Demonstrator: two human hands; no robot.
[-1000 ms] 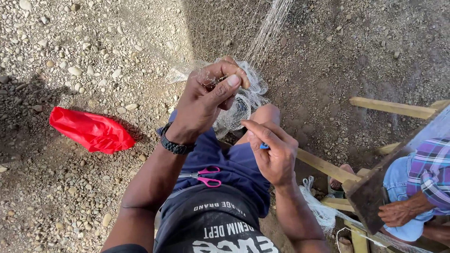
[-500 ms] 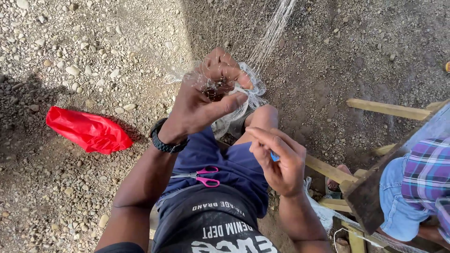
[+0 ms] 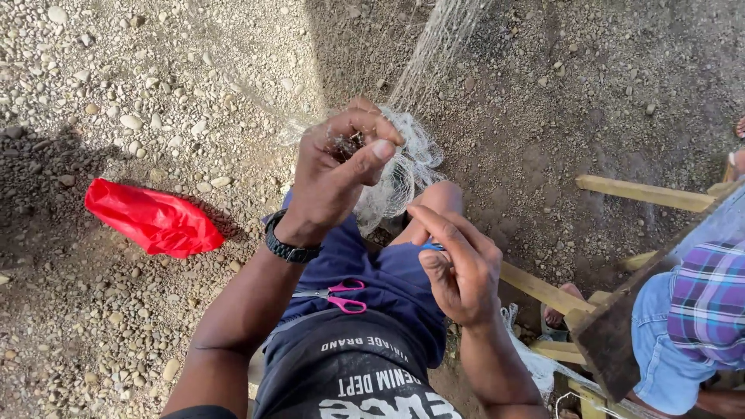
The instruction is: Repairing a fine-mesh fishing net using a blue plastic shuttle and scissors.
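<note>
Head view, left hand (image 3: pixel 337 174): raised, fingers curled shut, thumb pressed to fingertips, pinching a bunch of fishing net (image 3: pixel 403 167).
Right hand (image 3: pixel 458 264): lower, loosely curled, forefinger stretched toward the net, gripping a small blue tool (image 3: pixel 431 246), mostly hidden.
Net: white mesh, gathered above the knee, strands running up and away.
Wrist: black watch (image 3: pixel 289 247).
Lap: pink-handled scissors (image 3: pixel 337 295) on dark shorts.
Ground: gravel, red bag (image 3: pixel 151 219) left.
Right edge: another person in plaid, wooden slats (image 3: pixel 644 192).
</note>
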